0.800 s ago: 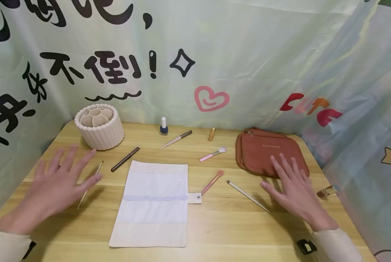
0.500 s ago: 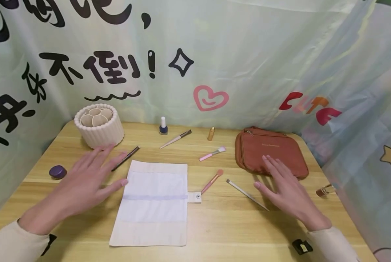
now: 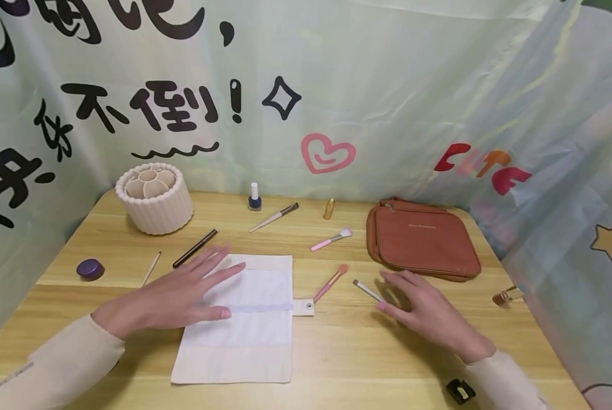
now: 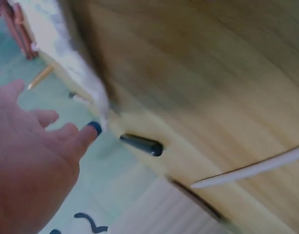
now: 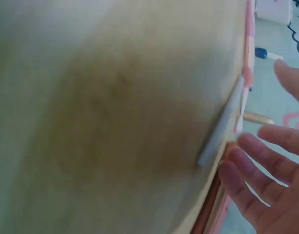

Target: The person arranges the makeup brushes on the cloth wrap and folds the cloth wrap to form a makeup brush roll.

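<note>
My left hand (image 3: 183, 293) hovers with fingers spread over the left side of a white fabric roll (image 3: 259, 347) that lies unfolded with a snap strap on its right edge. A black pen (image 3: 195, 248) and a thin pale stick (image 3: 151, 269) lie just beyond and left of it. My right hand (image 3: 423, 313) hangs over a slim white-handled brush (image 3: 368, 291), hiding its lower end; in the right wrist view its fingers (image 5: 252, 168) are loosely extended and hold nothing. Left of that lies a pink brush (image 3: 331, 282), near the strap.
A ribbed white holder (image 3: 157, 202) stands back left, a purple-lidded jar (image 3: 90, 269) before it. Nail polish (image 3: 255, 197), a makeup brush (image 3: 274, 217), a gold tube (image 3: 328, 209) and a pink-handled brush (image 3: 331, 240) lie behind. A brown case (image 3: 426, 239) and a small bottle (image 3: 506, 296) are at right.
My left hand has swept rightward from beside the purple jar to over the white roll, uncovering the jar and stick. My right hand has moved left and nearer, off the brown case, to above the white-handled brush.
</note>
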`<state>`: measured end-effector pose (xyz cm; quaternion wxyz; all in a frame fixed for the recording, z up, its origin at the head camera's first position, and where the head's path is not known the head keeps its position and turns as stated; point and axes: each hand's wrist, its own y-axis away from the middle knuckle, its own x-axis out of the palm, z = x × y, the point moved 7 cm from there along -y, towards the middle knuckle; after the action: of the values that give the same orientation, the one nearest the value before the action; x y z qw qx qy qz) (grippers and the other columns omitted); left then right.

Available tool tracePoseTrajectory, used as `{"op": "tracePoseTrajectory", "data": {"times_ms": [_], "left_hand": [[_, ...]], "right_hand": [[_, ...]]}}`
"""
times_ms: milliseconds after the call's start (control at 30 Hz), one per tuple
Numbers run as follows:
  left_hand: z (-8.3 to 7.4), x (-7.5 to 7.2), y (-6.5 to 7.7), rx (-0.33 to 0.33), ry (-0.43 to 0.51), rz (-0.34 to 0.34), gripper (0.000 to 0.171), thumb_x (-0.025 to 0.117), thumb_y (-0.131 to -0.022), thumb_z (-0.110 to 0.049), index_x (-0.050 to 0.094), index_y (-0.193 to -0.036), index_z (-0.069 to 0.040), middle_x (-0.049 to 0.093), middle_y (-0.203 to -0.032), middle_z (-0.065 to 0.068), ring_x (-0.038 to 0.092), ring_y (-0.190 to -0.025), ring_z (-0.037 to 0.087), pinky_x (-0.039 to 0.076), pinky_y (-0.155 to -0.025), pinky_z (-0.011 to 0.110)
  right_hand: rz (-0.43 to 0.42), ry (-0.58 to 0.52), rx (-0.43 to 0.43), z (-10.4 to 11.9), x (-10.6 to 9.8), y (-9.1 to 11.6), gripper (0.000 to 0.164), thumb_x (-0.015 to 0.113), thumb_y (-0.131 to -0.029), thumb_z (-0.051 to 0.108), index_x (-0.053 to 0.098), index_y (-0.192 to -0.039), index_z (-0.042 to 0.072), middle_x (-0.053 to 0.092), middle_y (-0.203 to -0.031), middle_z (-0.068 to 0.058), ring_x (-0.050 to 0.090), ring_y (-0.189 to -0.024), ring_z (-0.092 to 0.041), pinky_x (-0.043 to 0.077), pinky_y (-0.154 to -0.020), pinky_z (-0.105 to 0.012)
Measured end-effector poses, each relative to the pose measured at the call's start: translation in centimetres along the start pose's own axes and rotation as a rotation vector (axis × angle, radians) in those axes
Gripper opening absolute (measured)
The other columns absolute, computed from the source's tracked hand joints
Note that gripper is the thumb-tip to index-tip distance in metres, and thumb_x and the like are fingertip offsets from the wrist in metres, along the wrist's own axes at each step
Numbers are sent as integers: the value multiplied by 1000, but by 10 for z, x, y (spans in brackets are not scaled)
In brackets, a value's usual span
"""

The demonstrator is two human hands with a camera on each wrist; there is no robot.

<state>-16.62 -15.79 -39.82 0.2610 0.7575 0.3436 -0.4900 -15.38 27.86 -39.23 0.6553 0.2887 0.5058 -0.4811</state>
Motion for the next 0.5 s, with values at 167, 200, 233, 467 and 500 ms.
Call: {"op": "tracePoseTrajectory", "data": {"times_ms": [167,200,233,467,500], "left_hand": [[6,11,1,39,19,51,93,64,-97,-76,36,-172,-28,21,-181,19,17,-166,52,26,-129,72],[7,12,1,46,14,55,95,65,-96,-76,37,-172,-27,22,-181,20,18,-166,53,25,-129,71],[8,13,1,51,10,59,96,65,-95,-76,37,-171,-25,22,-181,21,18,-165,53,25,-129,71],[9,18,2,95,-13,79,102,68,-93,-77,38,-171,-17,22,-178,28,21,-163,58,26,-127,74],[8,18,2,103,-18,81,102,68,-93,-77,39,-170,-17,22,-178,28,22,-162,58,27,-126,75]], "right_hand": [[47,-35,-24,3,11,-7,45,85,-97,36,76,-134,13,64,-104,8,57,-87,-6,52,-73,-28],[57,-52,-15,3,12,-8,41,85,-97,34,77,-132,15,63,-102,10,55,-85,-4,50,-71,-25],[64,-69,-5,1,13,-9,37,85,-97,32,78,-129,16,62,-101,11,54,-84,-2,49,-71,-24],[111,-135,23,0,15,-15,21,82,-99,17,78,-120,20,66,-97,14,54,-80,4,51,-69,-23],[116,-136,22,1,15,-16,20,81,-99,16,77,-119,19,66,-96,14,56,-81,4,52,-69,-23]]}}
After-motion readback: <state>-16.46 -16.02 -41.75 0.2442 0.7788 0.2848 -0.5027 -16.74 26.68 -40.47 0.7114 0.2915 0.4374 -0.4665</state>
